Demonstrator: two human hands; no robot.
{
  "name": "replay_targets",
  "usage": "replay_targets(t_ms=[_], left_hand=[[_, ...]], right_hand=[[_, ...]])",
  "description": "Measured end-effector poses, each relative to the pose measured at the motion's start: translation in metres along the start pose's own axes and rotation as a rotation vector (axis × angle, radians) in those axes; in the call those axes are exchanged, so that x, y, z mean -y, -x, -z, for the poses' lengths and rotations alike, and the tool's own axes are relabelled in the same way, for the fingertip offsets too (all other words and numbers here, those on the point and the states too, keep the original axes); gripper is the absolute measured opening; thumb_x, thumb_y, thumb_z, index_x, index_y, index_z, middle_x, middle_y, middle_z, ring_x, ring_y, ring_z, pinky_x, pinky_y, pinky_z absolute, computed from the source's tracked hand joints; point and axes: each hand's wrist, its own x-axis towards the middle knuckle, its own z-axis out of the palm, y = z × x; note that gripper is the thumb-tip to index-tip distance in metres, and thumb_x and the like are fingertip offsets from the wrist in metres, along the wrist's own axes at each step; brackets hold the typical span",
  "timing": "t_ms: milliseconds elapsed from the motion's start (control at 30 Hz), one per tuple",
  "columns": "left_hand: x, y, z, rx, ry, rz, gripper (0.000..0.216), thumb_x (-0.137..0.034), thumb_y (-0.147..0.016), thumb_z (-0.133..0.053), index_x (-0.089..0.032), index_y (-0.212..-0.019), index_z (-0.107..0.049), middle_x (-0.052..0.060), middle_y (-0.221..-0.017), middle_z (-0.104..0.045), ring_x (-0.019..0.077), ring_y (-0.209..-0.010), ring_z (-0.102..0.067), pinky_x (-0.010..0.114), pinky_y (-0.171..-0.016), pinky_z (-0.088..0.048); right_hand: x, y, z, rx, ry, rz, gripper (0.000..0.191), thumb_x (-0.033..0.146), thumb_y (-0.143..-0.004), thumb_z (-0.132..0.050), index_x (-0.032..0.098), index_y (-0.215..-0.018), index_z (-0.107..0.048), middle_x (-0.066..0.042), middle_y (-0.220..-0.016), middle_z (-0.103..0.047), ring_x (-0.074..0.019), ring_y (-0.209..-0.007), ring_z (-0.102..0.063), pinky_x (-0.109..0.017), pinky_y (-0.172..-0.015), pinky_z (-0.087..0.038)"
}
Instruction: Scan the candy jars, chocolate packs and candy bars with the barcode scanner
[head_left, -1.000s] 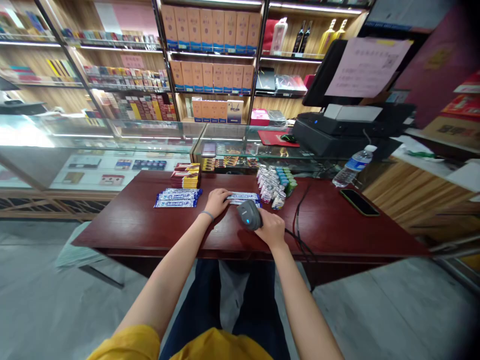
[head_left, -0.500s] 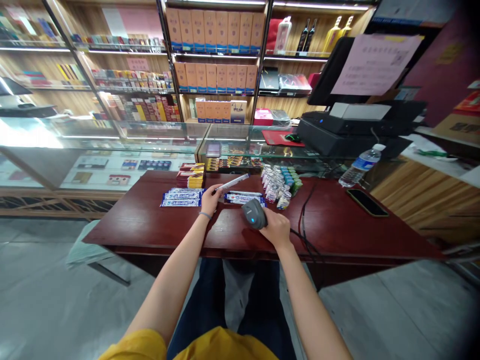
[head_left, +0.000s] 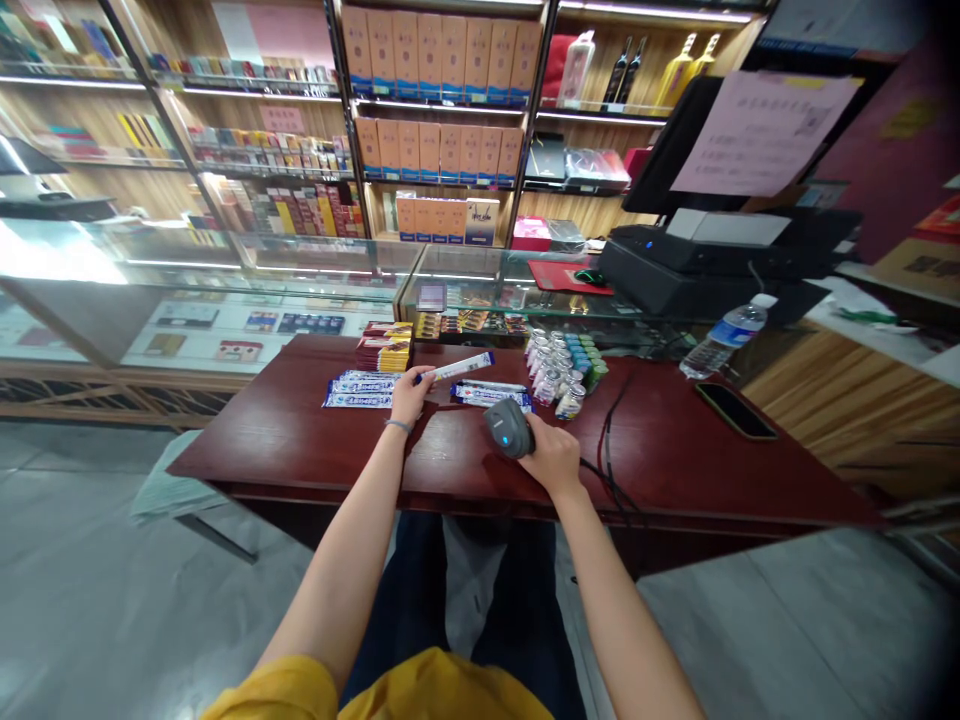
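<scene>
My left hand (head_left: 409,395) is closed on one end of a long white-and-blue packet (head_left: 459,367), held slanted above the dark red table (head_left: 675,470). My right hand (head_left: 551,458) grips a grey barcode scanner (head_left: 508,429) with a blue light, its cable (head_left: 611,440) trailing right. The scanner's head sits just below and right of the lifted packet. A small pile of the same packets (head_left: 490,393) lies right of my left hand, and another pile of packets (head_left: 361,390) lies left of it.
A stack of red-yellow boxes (head_left: 385,345) stands at the table's back. Several small bottles (head_left: 559,364) cluster right of the packets. A black phone (head_left: 735,410) and a water bottle (head_left: 726,334) are at the far right. Glass counters and shelves stand behind.
My left hand picked one packet off the right pile and raised it, then carried it slightly left. My right hand with the scanner stayed almost still.
</scene>
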Motion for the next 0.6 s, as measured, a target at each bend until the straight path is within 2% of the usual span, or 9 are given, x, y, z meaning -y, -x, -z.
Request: replay_targets(t_ms=[100, 300, 600], left_hand=[[0.0011, -0.0003, -0.0001, 0.001, -0.017, -0.007, 0.034, -0.045, -0.083, -0.068, -0.017, -0.102, -0.071, 0.004, -0.082, -0.073, 0.0172, -0.071, -0.068, 0.031, -0.073, -0.057], [0.0029, -0.0012, -0.001, -0.01, 0.017, 0.001, 0.03, -0.042, -0.081, -0.069, -0.017, -0.097, -0.072, 0.002, -0.076, -0.071, 0.0159, -0.067, -0.066, 0.03, -0.07, -0.056], [0.0028, 0.0009, -0.0034, 0.016, -0.015, -0.032, 0.032, -0.044, -0.084, -0.067, -0.017, -0.101, -0.07, 0.004, -0.084, -0.072, 0.0177, -0.073, -0.068, 0.033, -0.075, -0.056]], right_hand=[[0.0009, -0.0005, -0.0005, 0.02, -0.008, -0.002, 0.039, 0.031, -0.081, -0.058, 0.013, -0.114, -0.065, -0.006, -0.077, -0.073, -0.0195, -0.067, -0.066, -0.029, -0.066, -0.041], [0.0021, -0.0023, -0.0023, 0.041, -0.022, -0.005, 0.025, 0.028, -0.082, -0.059, 0.015, -0.101, -0.067, -0.005, -0.077, -0.074, -0.0186, -0.068, -0.067, -0.029, -0.066, -0.039], [-0.0006, -0.0008, -0.0057, 0.046, 0.011, -0.035, 0.038, 0.034, -0.081, -0.063, 0.014, -0.112, -0.065, -0.006, -0.08, -0.075, -0.0201, -0.068, -0.068, -0.029, -0.065, -0.039]])
